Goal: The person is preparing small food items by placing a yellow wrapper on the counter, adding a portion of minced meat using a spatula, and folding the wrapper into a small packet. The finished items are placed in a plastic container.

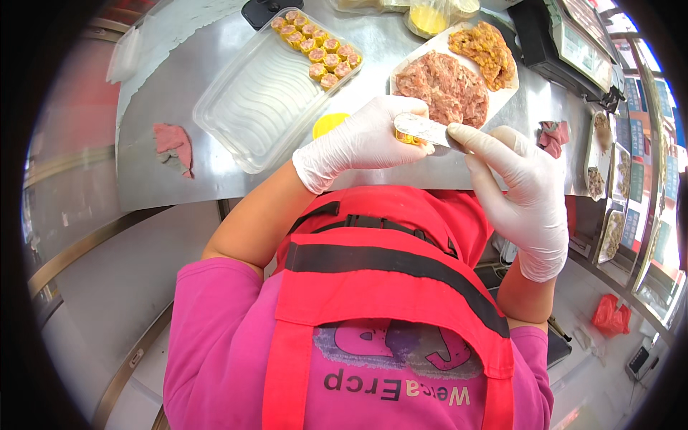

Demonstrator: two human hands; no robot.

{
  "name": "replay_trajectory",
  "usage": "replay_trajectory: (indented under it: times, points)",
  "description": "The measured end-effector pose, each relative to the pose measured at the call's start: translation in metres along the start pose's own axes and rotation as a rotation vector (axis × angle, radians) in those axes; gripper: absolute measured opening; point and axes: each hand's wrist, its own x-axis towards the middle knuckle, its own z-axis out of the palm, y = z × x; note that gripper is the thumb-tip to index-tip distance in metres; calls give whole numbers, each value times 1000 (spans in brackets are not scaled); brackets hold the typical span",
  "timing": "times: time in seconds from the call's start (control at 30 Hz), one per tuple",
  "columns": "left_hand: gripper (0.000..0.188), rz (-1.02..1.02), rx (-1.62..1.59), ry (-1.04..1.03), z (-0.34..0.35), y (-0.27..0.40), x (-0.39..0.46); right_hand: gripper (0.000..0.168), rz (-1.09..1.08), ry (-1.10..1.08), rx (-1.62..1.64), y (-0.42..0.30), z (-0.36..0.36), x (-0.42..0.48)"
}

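My gloved left hand [376, 134] is curled around a yellow-wrapped dumpling [407, 138], which mostly hides in the palm. With my gloved right hand [510, 183] I grip a flat metal spatula [422, 129], whose smeared blade lies over the dumpling's top. Behind both hands, a white tray [503, 102] holds minced meat [443, 86] and a smaller heap of yellowish-orange filling [484, 54]. A yellow round wrapper [330, 124] lies on the steel table beside my left wrist. In a clear plastic tray [252, 102] at the left, several open-topped meat dumplings [317, 55] stand in rows at the far end.
A pink cloth [173, 146] lies at the table's left and another cloth [553, 137] at its right. A phone [269, 11] and a bag with yellow contents [428, 20] are at the back. A black machine [564, 54] and trays of food [597, 156] stand at the right.
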Motion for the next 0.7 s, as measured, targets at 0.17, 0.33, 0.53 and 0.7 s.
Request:
replay_trajectory:
  times: [0.17,0.33,0.53,0.7]
  points:
    - [21,-47,-107,13,2,-6,-3,28,22,-37,-31,1,-1,-8]
    - [23,-116,-295,1,5,-10,-8,27,35,-22,-7,5,3,-14]
    - [23,-133,-366,38,8,-6,-10,28,50,1,86,9,13,-20]
    - [29,-101,-584,91,0,-2,-15,29,196,117,412,25,4,-33]
